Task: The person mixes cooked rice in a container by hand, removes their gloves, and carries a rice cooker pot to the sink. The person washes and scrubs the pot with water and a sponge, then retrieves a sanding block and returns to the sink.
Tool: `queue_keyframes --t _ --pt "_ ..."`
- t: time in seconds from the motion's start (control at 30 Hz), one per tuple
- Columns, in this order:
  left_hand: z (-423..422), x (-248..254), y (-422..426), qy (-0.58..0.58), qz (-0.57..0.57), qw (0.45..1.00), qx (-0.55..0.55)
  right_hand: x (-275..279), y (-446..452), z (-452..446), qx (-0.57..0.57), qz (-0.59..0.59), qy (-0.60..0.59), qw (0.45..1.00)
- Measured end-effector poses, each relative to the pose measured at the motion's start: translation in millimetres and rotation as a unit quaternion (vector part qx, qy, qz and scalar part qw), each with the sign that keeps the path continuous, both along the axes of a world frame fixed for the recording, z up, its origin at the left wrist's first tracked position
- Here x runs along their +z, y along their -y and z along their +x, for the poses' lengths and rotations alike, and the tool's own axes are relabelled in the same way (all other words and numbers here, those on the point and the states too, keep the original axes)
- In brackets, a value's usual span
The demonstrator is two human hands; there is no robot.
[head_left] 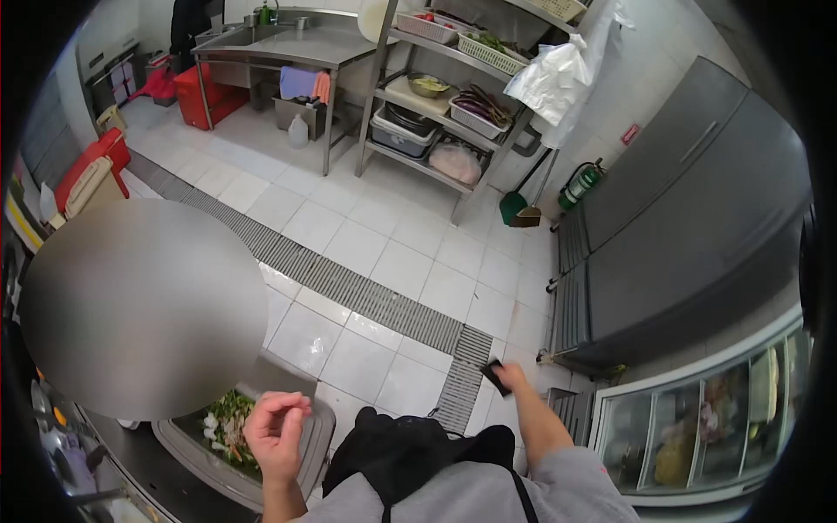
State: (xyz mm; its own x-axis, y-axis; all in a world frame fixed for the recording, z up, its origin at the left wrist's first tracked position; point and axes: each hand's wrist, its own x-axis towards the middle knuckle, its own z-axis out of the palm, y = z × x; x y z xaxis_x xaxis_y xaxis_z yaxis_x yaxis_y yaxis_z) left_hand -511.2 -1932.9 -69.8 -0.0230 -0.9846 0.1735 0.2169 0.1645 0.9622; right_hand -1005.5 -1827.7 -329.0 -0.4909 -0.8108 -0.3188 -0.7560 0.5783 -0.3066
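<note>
My left hand [277, 433] is raised at the lower left, beside a grey plastic bin [323, 433] with green and pale vegetable scraps [228, 431] in it. Its fingers are bent, the thumb stands a little apart, and I see nothing between them. Out to the right, over the floor, my right hand [511, 378] is closed around a small flat black object [494, 378] whose kind I cannot make out. A black apron [410, 462] covers my front, over a grey shirt.
A drain grate [349, 277] crosses the white tiled floor. Ahead stand a steel sink table [305, 48] and a shelf rack [417, 157] with food baskets. On the right are a tall grey refrigerator [689, 218] and a glass-topped chest [671, 427]. A grey blur hides the left side.
</note>
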Motion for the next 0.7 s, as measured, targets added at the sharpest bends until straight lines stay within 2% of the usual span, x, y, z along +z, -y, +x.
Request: queue_keyframes --t 0.03,0.07,0.1,0.13,0.17,0.23,0.3,0.37,0.47,0.5,0.53,0.57,0.6,0.67,0.7 --pt "-18 4 21 0.039 -0.032 0.999 -0.016 -15 -30 -22 -0.051 0.077 -0.017 0.996" --pt "-33 7 41 0.052 -0.029 0.998 -0.010 -31 -71 -34 -0.090 0.015 -0.049 0.995" --pt "-47 9 60 0.062 -0.027 0.998 -0.002 -48 -110 -45 -0.144 0.025 -0.033 0.989" --pt "-60 8 77 0.071 -0.027 0.997 0.008 -67 -146 -55 -0.230 0.160 0.020 0.960" --pt "-74 7 93 0.057 -0.005 0.998 0.032 -90 -184 -66 -0.247 0.263 0.034 0.932" --pt "-105 4 127 0.060 0.015 0.996 0.069 -102 -185 -84 -0.249 0.347 0.054 0.902" --pt "-137 -2 163 0.062 0.024 0.993 0.094 -113 -139 -118 -0.219 0.338 0.056 0.913" --pt "-177 -8 210 0.059 0.034 0.992 0.111 -124 -68 -168 -0.165 0.289 0.038 0.942" --pt "-239 -13 285 0.058 0.033 0.992 0.105 -115 91 -261 -0.016 0.121 -0.050 0.991" --pt "-255 -15 308 0.062 0.031 0.992 0.107 -106 160 -286 0.022 0.111 -0.086 0.990" --pt "-266 -15 322 0.068 0.038 0.991 0.107 -89 251 -310 0.024 0.238 -0.081 0.968" --pt "-277 -11 334 0.067 0.033 0.991 0.108 -114 323 -350 0.092 0.127 -0.103 0.982" --pt "-281 -10 341 0.084 0.045 0.988 0.121 -59 412 -339 0.013 0.049 -0.038 0.998" --pt "-280 -5 360 0.110 0.051 0.979 0.166 -42 562 -346 0.084 -0.114 -0.048 0.989" --pt "-275 -6 368 0.104 0.063 0.972 0.202 -22 627 -328 0.098 -0.221 0.013 0.970"
